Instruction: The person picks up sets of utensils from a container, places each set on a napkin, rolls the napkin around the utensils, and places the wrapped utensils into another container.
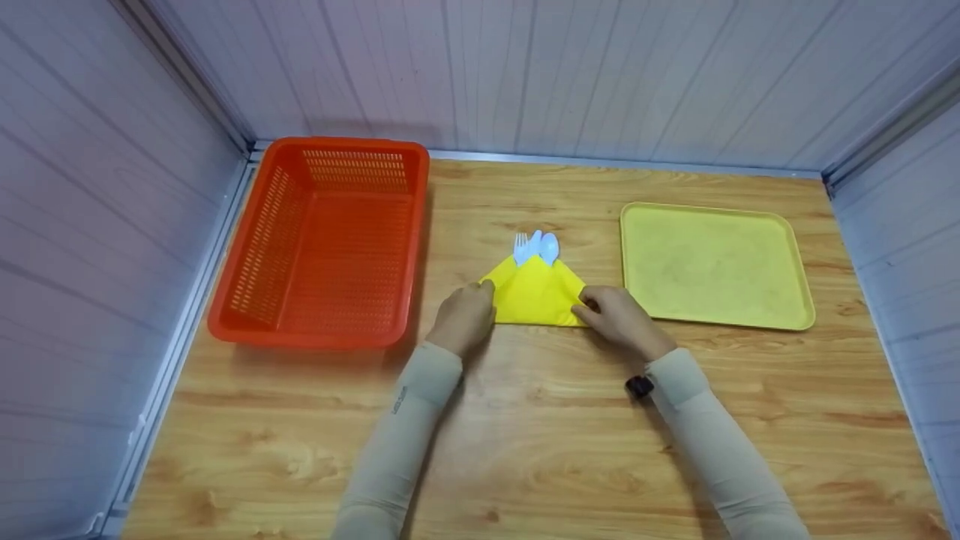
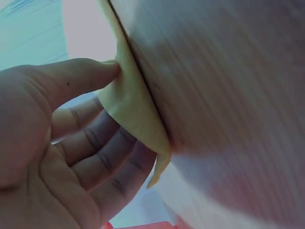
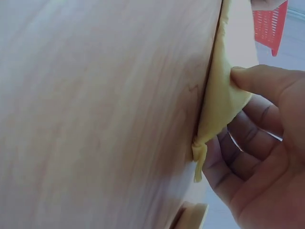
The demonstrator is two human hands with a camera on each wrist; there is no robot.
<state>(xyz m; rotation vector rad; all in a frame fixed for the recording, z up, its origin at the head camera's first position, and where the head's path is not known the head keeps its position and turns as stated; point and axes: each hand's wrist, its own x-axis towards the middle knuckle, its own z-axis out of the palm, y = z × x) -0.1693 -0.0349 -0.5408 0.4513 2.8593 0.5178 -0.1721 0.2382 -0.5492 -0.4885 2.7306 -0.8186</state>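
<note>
A folded yellow cloth napkin (image 1: pixel 534 296) lies on the table at the middle of the head view. From its top fold stick out the heads of a pale fork (image 1: pixel 521 246) and a spoon (image 1: pixel 550 246), with a knife (image 1: pixel 535 241) between them; their lower parts are hidden in the cloth. My left hand (image 1: pixel 463 315) pinches the napkin's left side, thumb on top and fingers behind the edge, as the left wrist view shows. At the right side my right hand (image 1: pixel 619 319) pinches the cloth the same way, close to a small twisted corner in the right wrist view.
An orange-red plastic basket (image 1: pixel 411 247) with slotted walls stands at the left. To the right lies a flat yellow tray (image 1: pixel 712 262), near my right hand. Pale panel walls (image 1: pixel 487 75) enclose the wooden table (image 1: pixel 525 450) at the back and both sides.
</note>
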